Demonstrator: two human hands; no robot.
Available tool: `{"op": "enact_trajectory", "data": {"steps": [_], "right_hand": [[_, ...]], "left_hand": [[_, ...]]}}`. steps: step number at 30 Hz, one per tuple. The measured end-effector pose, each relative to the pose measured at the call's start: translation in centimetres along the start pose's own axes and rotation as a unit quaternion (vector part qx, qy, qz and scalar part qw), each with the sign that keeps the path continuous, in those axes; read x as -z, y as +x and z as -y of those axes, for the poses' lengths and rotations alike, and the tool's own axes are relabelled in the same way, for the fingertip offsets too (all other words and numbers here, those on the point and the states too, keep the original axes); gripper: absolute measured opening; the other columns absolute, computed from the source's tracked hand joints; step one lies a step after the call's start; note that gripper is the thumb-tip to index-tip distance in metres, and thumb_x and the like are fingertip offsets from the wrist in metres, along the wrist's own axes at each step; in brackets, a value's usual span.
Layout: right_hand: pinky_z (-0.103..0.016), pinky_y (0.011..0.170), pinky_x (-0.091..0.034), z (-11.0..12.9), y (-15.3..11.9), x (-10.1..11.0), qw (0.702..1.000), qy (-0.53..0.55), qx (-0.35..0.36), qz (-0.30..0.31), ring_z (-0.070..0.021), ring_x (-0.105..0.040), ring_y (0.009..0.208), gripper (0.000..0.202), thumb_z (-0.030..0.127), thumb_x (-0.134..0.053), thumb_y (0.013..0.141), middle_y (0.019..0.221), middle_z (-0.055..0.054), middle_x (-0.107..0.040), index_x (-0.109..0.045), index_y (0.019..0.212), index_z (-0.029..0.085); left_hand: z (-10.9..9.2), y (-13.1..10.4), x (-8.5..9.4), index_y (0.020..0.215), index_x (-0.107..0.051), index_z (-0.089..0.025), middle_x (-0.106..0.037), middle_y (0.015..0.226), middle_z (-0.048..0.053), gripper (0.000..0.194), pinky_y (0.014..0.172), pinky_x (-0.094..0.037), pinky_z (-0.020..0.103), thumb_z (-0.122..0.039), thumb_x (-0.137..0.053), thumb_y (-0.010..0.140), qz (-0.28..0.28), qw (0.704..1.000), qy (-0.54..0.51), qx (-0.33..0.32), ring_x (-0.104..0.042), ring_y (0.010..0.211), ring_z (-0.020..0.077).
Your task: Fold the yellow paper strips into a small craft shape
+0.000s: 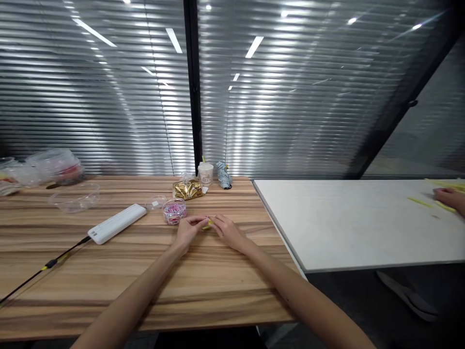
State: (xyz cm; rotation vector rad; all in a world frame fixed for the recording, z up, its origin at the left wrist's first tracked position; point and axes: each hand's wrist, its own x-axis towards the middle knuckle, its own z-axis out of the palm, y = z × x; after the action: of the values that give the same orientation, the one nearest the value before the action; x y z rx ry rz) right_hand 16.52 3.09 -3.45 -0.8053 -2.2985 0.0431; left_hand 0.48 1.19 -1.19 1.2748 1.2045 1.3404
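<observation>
My left hand (188, 230) and my right hand (229, 232) meet over the wooden table, fingertips pinched together. Between them sits a small yellow piece (207, 224), perhaps a folded strip; its exact kind is too small to make out. Both hands are closed on it. Just beyond my left hand stands a round clear tub (175, 212) holding many small pink, purple and white pieces. Its clear lid (156, 202), bearing a white label, appears to lie to the left of it.
A gold foil packet (188, 189), a white cup (205, 173) and a crumpled grey-blue wrapper (224, 175) stand behind. Leftward lie a white power strip (118, 223), a clear plastic container (74, 198) and bags. Another person's hand (450, 198) touches yellow strips on the white table (348, 228).
</observation>
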Motion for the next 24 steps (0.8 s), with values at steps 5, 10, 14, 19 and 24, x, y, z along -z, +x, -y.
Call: {"op": "enact_trajectory", "data": {"steps": [5,10,14,19,24], "right_hand": [[-0.031,0.077,-0.047,0.43,0.02,0.48,1.000,-0.024,0.007,0.016,-0.0177,-0.055,0.091,0.029,0.028,-0.042,0.088,0.099,-0.009,-0.058,-0.049,0.113,0.015],[-0.030,0.079,-0.047,0.43,0.00,0.41,0.999,-0.035,0.012,0.013,-0.0169,-0.055,0.091,0.025,0.023,-0.040,0.089,0.098,-0.008,-0.060,-0.051,0.110,0.015],[-0.030,0.080,-0.046,0.25,-0.09,0.17,0.999,-0.048,0.020,0.010,-0.0175,-0.055,0.092,0.025,0.019,-0.039,0.089,0.099,-0.009,-0.060,-0.050,0.111,0.014],[-0.028,0.071,-0.046,-0.12,-0.26,-0.41,0.997,-0.072,0.016,0.032,-0.0167,-0.058,0.080,0.023,0.013,-0.037,0.088,0.091,-0.009,-0.061,-0.051,0.105,0.013],[-0.027,0.068,-0.046,0.03,-0.31,-0.27,0.996,-0.069,0.000,0.049,-0.0165,-0.058,0.079,0.027,0.007,-0.037,0.085,0.092,-0.008,-0.061,-0.049,0.108,0.014]], "left_hand": [[0.31,0.12,0.10,0.073,-0.070,-0.013,-0.070,0.082,0.010,0.029,0.075,-0.048,0.035,-0.033,-0.074,0.052,-0.010,1.000,-0.006,0.002,-0.062,0.079,0.0233],[0.12,-0.06,-0.11,0.072,-0.070,-0.013,-0.070,0.080,0.010,0.030,0.075,-0.049,0.035,-0.034,-0.075,0.051,-0.012,1.000,-0.012,0.005,-0.063,0.078,0.0234],[-0.07,-0.15,-0.32,0.072,-0.070,-0.013,-0.070,0.079,0.009,0.031,0.075,-0.049,0.034,-0.034,-0.076,0.049,-0.020,0.999,-0.023,0.014,-0.063,0.077,0.0228],[-0.25,-0.16,-0.36,0.072,-0.070,-0.013,-0.070,0.078,0.009,0.033,0.075,-0.049,0.036,-0.034,-0.077,0.047,-0.025,0.999,-0.040,0.027,-0.063,0.075,0.0228],[-0.39,-0.16,-0.43,0.071,-0.069,-0.012,-0.070,0.075,0.009,0.035,0.073,-0.049,0.035,-0.037,-0.077,0.047,-0.029,0.999,-0.033,0.023,-0.063,0.072,0.0220]]}}
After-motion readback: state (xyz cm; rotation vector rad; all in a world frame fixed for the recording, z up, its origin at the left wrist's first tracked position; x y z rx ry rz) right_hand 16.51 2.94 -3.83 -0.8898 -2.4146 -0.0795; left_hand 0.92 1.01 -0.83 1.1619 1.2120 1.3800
